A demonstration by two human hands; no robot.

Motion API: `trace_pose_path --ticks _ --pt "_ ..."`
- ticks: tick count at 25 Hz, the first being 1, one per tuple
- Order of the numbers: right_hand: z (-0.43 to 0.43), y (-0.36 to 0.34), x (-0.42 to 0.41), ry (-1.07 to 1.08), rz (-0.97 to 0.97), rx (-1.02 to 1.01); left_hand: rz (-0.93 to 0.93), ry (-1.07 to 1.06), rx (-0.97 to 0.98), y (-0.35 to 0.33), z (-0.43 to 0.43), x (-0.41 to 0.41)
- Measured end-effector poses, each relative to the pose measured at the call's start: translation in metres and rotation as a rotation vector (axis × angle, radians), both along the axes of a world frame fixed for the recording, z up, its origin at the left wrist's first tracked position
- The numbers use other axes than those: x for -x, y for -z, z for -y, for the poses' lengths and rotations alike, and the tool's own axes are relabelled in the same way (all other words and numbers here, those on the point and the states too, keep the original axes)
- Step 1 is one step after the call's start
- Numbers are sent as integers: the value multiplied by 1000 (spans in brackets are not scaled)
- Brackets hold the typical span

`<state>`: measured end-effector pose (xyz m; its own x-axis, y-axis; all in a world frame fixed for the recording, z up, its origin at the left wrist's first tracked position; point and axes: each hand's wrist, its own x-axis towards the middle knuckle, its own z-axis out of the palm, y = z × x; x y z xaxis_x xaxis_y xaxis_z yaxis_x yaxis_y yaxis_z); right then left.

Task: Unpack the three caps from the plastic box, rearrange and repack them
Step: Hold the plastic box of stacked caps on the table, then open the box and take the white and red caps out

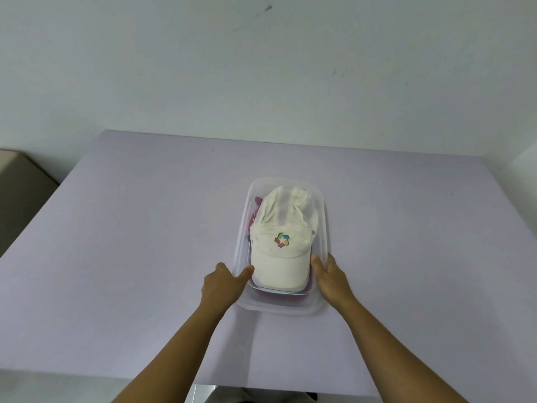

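Note:
A clear plastic box (322,205) stands in the middle of the lilac table. A white cap (280,257) with a coloured logo lies on top inside it, brim toward me. Under it a red cap (255,216) shows at the left and near edges; any third cap is hidden. My left hand (222,286) holds the box's near left wall, thumb hooked over the rim beside the brim. My right hand (329,276) holds the near right wall, thumb inside the rim.
The lilac table (130,242) stretches wide on both sides of the box. A white wall rises behind its far edge. A brown piece of furniture (20,181) stands beyond the left edge.

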<state>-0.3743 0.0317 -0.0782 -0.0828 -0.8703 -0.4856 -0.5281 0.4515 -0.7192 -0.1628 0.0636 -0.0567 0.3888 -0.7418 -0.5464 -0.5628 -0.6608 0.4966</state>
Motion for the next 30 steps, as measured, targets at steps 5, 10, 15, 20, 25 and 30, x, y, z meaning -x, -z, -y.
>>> trace_pose_path --ticks 5,10,15,20,25,30 --pt "7 -16 0 9 -72 80 76 57 6 -10 -3 2" --pt "16 -65 -38 -86 116 272 -496 -433 452 -35 1 -26" --pt "-7 -71 -82 -440 112 341 -591 -602 665 -31 6 -97" --pt "-63 -5 -85 -796 -394 304 -525 -645 518 4 2 -154" --pt "-70 17 -88 -828 -483 276 -499 -531 404 44 7 -158" --pt "-63 9 -88 -836 -485 290 -403 -442 338 66 17 -163"
